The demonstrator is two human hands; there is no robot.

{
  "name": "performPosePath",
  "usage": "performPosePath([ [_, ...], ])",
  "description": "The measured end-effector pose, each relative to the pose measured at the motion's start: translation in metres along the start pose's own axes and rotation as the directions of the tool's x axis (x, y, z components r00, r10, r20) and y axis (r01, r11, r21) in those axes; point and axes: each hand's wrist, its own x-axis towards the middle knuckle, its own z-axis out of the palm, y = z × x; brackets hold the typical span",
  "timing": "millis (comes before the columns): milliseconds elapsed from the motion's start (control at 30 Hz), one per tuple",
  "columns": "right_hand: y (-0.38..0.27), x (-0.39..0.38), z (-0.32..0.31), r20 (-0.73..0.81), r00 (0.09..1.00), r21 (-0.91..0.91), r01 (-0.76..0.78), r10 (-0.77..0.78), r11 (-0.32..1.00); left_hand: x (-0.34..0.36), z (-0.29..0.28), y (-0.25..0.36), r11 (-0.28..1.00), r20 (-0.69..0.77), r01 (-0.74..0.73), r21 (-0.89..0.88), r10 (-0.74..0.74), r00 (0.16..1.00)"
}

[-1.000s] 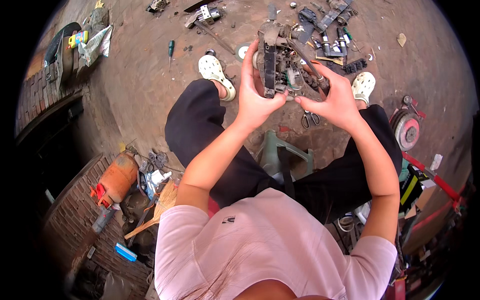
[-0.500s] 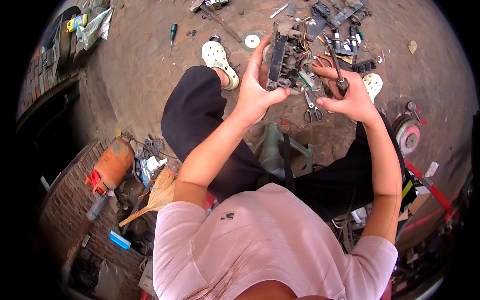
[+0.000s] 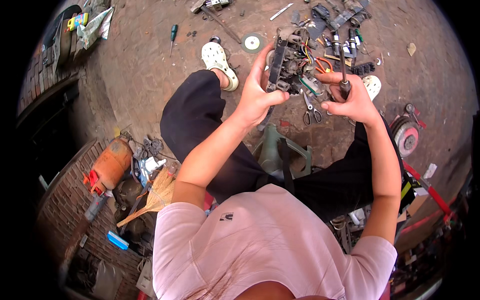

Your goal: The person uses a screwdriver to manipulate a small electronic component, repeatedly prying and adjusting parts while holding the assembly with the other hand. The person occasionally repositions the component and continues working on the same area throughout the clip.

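Note:
My left hand [image 3: 255, 95] is closed around the side of a grimy dismantled device [image 3: 289, 67], with the thumb across its near end. The device has a black bar-shaped housing, greasy metal parts, coloured wires and a green-edged board. To its right, my right hand [image 3: 354, 99] grips a screwdriver [image 3: 343, 67], whose long dark shaft points away from me, its tip apart from the device. The right forefinger reaches toward the device; whether it touches cannot be told. Scissors [image 3: 311, 111] lie on the ground below, and an orange-handled tool [image 3: 325, 64] shows behind the device.
A green stool [image 3: 272, 150] stands between my legs. On the ground are a grinding disc [image 3: 252, 42], a hammer [image 3: 220, 24], another screwdriver [image 3: 173, 37] and several black parts [image 3: 345, 45]. At right sits a red-and-grey disc-shaped part [image 3: 406, 135]; at left, an orange cylinder [image 3: 112, 162].
The screwdriver shaft has swung rightward, more directly away from me. My right hand has shifted slightly right, away from the device. The device has tilted, its dark lower end now showing below my left hand.

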Motion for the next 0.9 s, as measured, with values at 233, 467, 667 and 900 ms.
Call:
performPosePath([
  [233, 0.001, 0.003, 0.010, -0.105, 0.994, -0.076, -0.039, 0.031, 0.996, 0.003, 0.009, -0.003, 0.999, -0.125, 0.026, 0.020, -0.023, 0.992],
  [467, 0.035, 0.023, 0.037, -0.376, 0.899, -0.442, 0.038, -0.224, 0.896, 0.016, 0.000, -0.023, 0.987, -0.432, 0.089, -0.136, -0.139, 0.891],
  [667, 0.024, 0.028, 0.060, -0.392, 0.916, -0.518, -0.149, -0.079, 0.842, 0.022, -0.004, -0.032, 0.984, -0.434, 0.070, -0.167, -0.137, 0.890],
  [900, 0.031, 0.036, 0.033, -0.363, 0.891, -0.516, 0.050, -0.272, 0.855, 0.022, -0.015, -0.029, 0.967, -0.229, 0.131, -0.218, -0.181, 0.956],
])
